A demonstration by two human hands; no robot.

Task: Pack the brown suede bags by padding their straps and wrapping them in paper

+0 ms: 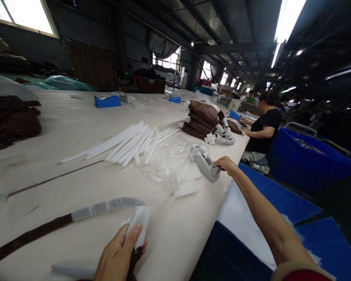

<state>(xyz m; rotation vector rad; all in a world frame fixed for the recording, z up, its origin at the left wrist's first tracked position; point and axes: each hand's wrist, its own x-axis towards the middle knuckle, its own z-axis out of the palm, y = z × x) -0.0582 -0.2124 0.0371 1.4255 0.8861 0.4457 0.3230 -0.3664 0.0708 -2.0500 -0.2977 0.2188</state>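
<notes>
My left hand is closed around a brown bag strap, thumb pressing a small white wrapping sheet against it. Thin white wrap covers the strap's arched middle section. Farther off, my right hand pinches at the near end of a grey tape dispenser; whatever lies between its fingertips is too small to make out. Crumpled clear plastic lies against the dispenser, with white sheets beside it. A greyish-white tube lies left of my left hand.
Long white strips are piled mid-table. Brown bags are stacked beyond, more at far left. Blue tape dispensers stand farther back. A co-worker works at the table's right edge, near blue bins. A blue box stands below.
</notes>
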